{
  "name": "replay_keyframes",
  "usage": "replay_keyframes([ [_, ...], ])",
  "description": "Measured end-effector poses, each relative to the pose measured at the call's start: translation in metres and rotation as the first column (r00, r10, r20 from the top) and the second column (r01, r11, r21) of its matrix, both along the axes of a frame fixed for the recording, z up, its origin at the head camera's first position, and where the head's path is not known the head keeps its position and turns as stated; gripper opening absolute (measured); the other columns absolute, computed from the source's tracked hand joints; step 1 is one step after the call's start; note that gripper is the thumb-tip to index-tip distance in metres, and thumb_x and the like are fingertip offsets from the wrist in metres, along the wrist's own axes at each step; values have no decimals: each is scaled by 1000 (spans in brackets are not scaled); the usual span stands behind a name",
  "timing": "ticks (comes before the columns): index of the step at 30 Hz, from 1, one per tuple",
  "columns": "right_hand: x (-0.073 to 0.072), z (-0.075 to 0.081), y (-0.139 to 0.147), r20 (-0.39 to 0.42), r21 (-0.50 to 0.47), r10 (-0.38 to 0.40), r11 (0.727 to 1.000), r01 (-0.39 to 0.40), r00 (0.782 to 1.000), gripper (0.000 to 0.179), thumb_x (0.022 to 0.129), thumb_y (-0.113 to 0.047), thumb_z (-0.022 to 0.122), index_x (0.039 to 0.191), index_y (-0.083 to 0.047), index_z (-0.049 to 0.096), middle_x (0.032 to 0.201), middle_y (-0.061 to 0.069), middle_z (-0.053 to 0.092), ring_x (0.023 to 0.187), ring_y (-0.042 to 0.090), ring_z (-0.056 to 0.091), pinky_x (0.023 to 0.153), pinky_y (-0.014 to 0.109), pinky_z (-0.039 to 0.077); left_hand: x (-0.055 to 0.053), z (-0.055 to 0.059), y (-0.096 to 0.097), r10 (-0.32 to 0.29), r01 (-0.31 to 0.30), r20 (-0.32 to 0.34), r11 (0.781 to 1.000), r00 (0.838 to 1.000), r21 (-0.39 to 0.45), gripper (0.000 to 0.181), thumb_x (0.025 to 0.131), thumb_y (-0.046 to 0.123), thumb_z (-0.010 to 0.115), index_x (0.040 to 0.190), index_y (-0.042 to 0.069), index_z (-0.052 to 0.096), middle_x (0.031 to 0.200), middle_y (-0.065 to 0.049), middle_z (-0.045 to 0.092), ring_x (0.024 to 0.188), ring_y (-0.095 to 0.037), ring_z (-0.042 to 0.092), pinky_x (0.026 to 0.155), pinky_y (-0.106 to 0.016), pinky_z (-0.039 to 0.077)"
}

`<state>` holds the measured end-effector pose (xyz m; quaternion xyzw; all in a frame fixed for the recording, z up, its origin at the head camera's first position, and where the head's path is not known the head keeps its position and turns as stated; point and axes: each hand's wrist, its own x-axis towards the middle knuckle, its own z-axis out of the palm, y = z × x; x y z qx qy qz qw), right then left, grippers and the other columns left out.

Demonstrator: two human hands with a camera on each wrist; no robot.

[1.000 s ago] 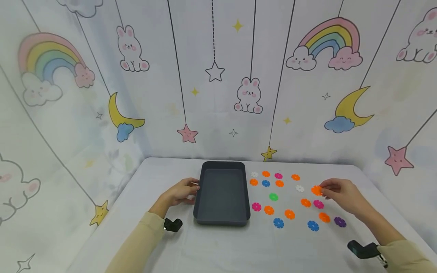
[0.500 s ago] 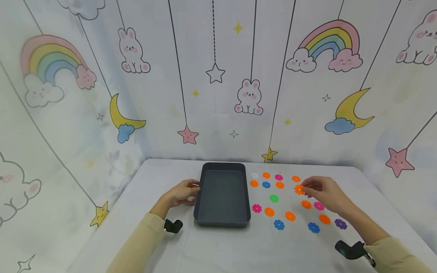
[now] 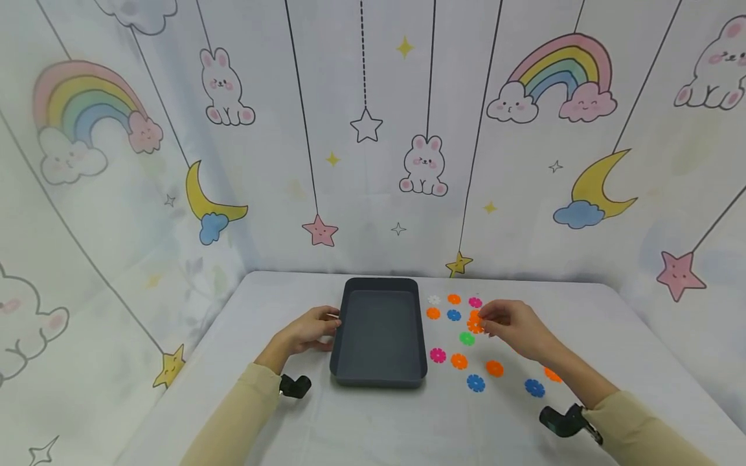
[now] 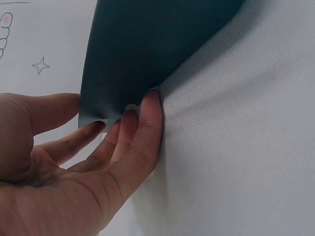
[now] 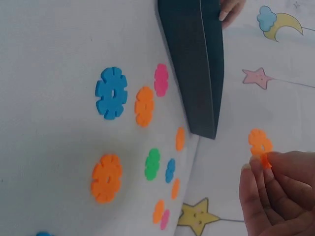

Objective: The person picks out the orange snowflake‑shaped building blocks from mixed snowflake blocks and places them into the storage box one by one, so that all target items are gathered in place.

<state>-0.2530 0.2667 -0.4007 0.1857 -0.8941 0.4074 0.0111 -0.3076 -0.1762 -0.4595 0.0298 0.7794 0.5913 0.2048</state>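
Note:
My left hand (image 3: pixel 309 329) holds the left wall of a dark grey rectangular tray (image 3: pixel 380 382). In the left wrist view the thumb (image 4: pixel 54 110) reaches the tray's rim, while the fingers (image 4: pixel 147 132) curl against its outer wall. To the right of the tray, my right hand (image 3: pixel 515 329) pinches an orange flower-shaped interlocking disc (image 5: pixel 258 140) between thumb and fingertips, raised over the table. Seen from the head, this disc overlaps another orange disc. A green disc (image 3: pixel 467 338) and a blue disc (image 3: pixel 454 315) lie close by on the cloth.
More flower discs lie flat around the hand, including a pink disc (image 3: pixel 438 355), a white disc (image 3: pixel 434 299) and an orange disc (image 3: pixel 495 368). The right hand and forearm hide several others. Behind the white-covered table (image 3: pixel 350 427) hangs a cartoon-printed curtain (image 3: pixel 373 175).
My right hand has moved left with the orange disc, from the right side of the scattered discs toward the tray. My left hand and the tray have stayed in place.

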Motion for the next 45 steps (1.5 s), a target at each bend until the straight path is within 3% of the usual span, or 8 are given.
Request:
replay_keyframes([
  [9, -7, -16, -28, 36, -36, 17, 999, -15, 999, 14, 97, -7, 69, 111, -1, 70, 98, 6, 72, 90, 32, 69, 76, 21, 58, 2, 0, 0, 0, 0, -4, 1000, 1000, 0, 46, 106, 10, 53, 149, -5, 42, 144, -26, 50, 118, -35, 59, 80, -46, 60],
  [17, -7, -23, -47, 38, -59, 31, 998, -29, 999, 13, 96, -5, 69, 109, -1, 70, 98, 6, 72, 86, 25, 69, 75, 21, 57, 4, 0, 0, 4, -4, 1, 1000, 1000, 2, 46, 106, 9, 52, 148, -5, 42, 143, -26, 49, 119, -36, 58, 81, -47, 60],
  [27, -11, -30, -68, 53, -89, 82, 993, -77, 995, 12, 97, -5, 68, 108, 0, 70, 95, 6, 71, 87, 35, 70, 76, 24, 58, 5, -2, 0, 12, -12, 9, 1000, 1000, 2, 46, 106, 9, 53, 148, -5, 42, 141, -25, 51, 118, -35, 60, 80, -47, 60],
  [45, -18, -46, -116, 22, -94, 116, 989, -114, 993, 9, 96, -4, 69, 105, -3, 72, 96, 4, 72, 84, 16, 67, 76, 25, 58, 2, 4, 2, 2, -2, 7, 1000, 1000, -6, 46, 106, 10, 52, 149, -3, 41, 144, -24, 50, 120, -35, 58, 81, -45, 60],
])
